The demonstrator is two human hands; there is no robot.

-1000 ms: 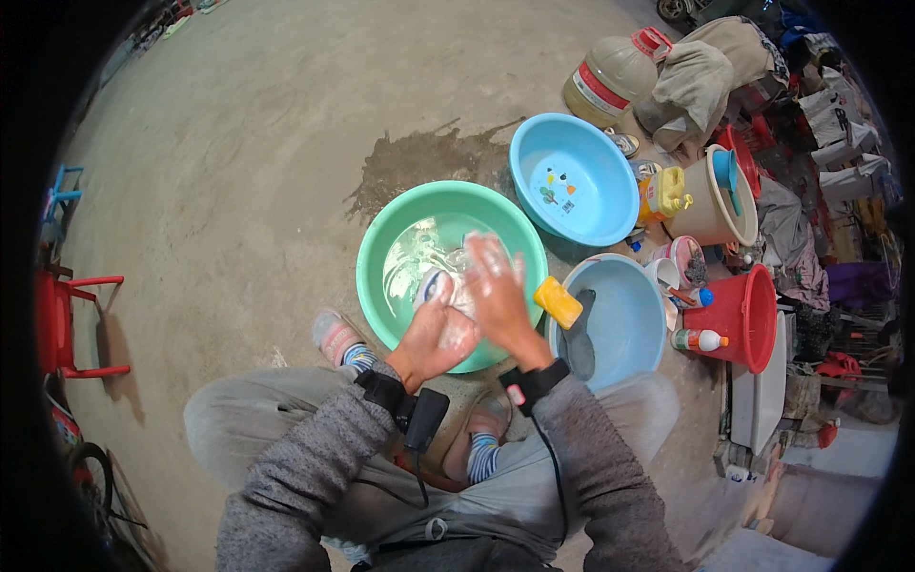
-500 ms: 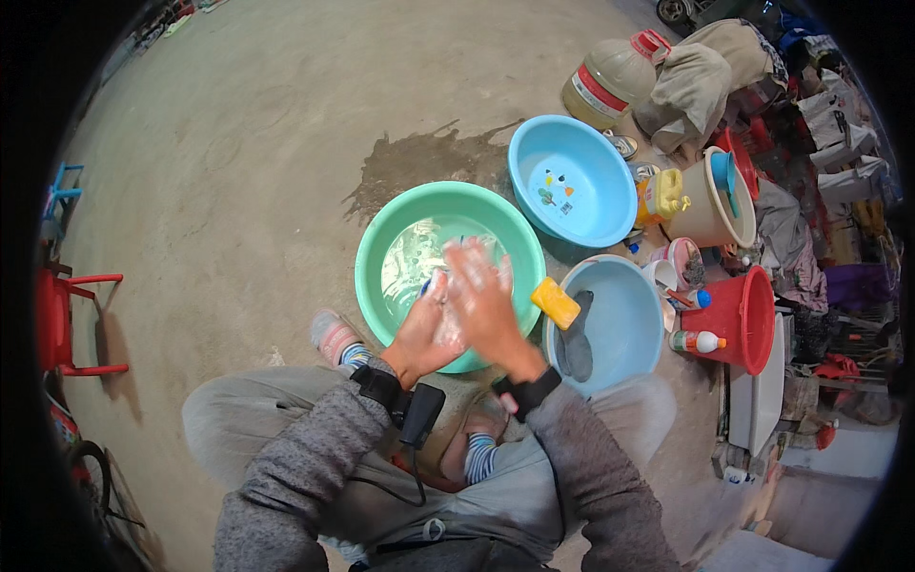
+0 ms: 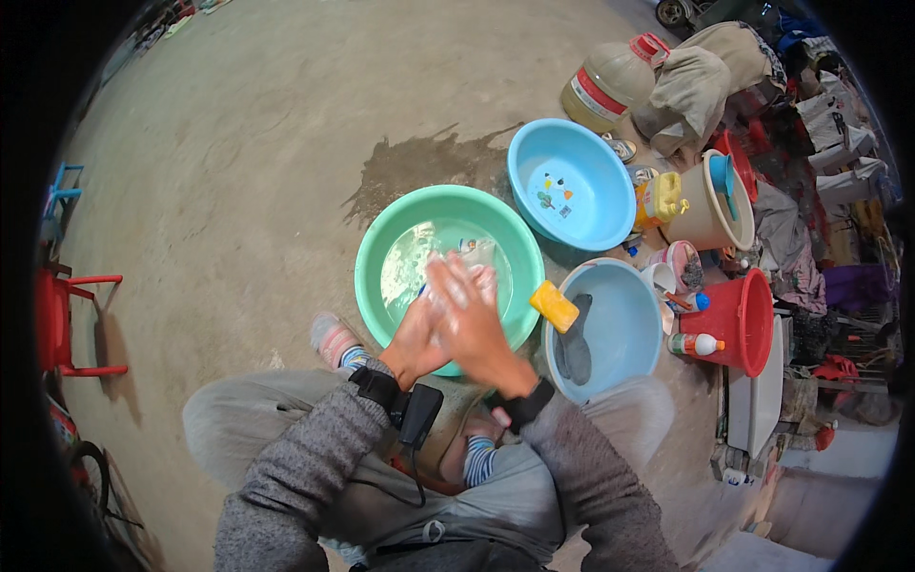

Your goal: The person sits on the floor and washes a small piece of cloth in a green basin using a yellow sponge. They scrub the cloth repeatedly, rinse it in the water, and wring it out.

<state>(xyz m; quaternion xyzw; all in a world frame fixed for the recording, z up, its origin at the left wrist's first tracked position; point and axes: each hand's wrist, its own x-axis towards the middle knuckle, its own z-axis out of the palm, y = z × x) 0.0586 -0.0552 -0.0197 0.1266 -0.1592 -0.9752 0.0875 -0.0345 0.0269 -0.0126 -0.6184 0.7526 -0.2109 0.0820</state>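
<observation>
Over a green basin [image 3: 367, 248] of water, my two hands press together, whitish with lather. My left hand [image 3: 416, 341] lies underneath, its fingers mostly covered; a dark blue edge beside it suggests something in it that I cannot make out. My right hand [image 3: 469, 324] rests across it from above, fingers stretched out and slightly blurred. Behind them a pale, wet piece of cloth [image 3: 481, 253] shows in the water. To the right, a yellow bar of soap [image 3: 555, 306] sits on the rim of a pale blue basin [image 3: 624, 329], where a dark grey sock [image 3: 575, 348] lies.
A brighter blue basin [image 3: 581, 181] stands beyond, next to a large jug [image 3: 610, 86] and a yellow bottle [image 3: 658, 200]. Further right are a cream bucket [image 3: 701, 214] and a red bucket [image 3: 734, 324]. A red chair [image 3: 57, 319] stands at the left.
My right hand has slid a little left and nearer over my left hand, covering more of it. More of the pale cloth shows behind them.
</observation>
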